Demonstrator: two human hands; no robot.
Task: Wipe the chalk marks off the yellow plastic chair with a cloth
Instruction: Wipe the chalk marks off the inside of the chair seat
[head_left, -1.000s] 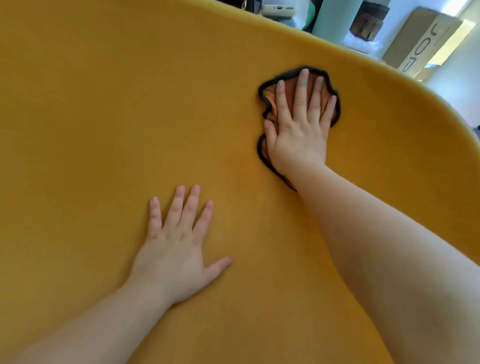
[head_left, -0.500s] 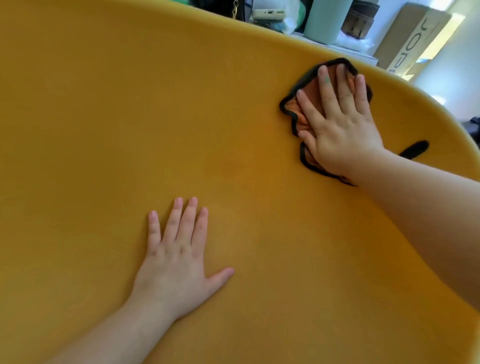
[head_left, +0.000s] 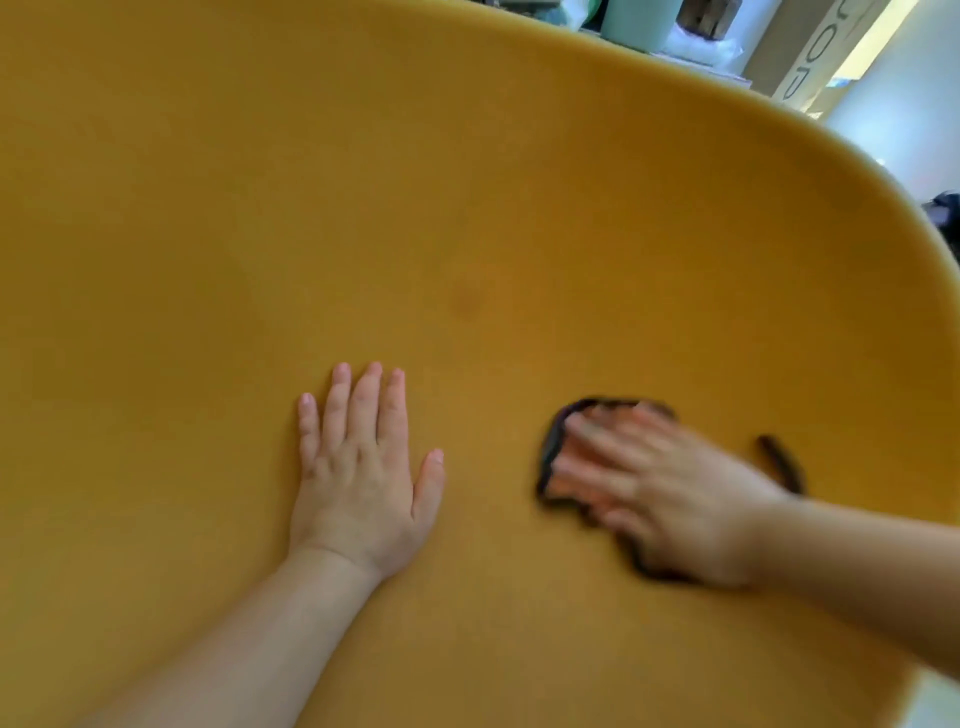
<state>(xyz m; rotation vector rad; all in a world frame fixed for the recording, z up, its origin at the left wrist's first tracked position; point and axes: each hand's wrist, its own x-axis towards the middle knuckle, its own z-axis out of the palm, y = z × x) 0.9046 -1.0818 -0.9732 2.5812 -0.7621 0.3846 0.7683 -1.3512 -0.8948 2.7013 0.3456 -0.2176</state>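
The yellow plastic chair (head_left: 311, 208) fills almost the whole view. My left hand (head_left: 361, 478) lies flat on its surface at lower centre, fingers straight and spread. To its right, my right hand (head_left: 670, 499) presses an orange cloth with a black edge (head_left: 563, 467) flat against the chair; both are motion-blurred. A black strip of the cloth's edge (head_left: 784, 467) shows behind my right wrist. No chalk marks stand out on the visible yellow surface; a faint darker spot (head_left: 467, 301) sits above the hands.
Beyond the chair's upper rim stand a pale green cylinder (head_left: 639, 21), a cardboard box with lettering (head_left: 815, 57) and some clutter. A dark object (head_left: 945, 213) shows past the right rim.
My right hand has slid the cloth down from near the chair's upper right rim to the lower right, level with my left hand. My left hand has stayed in place.
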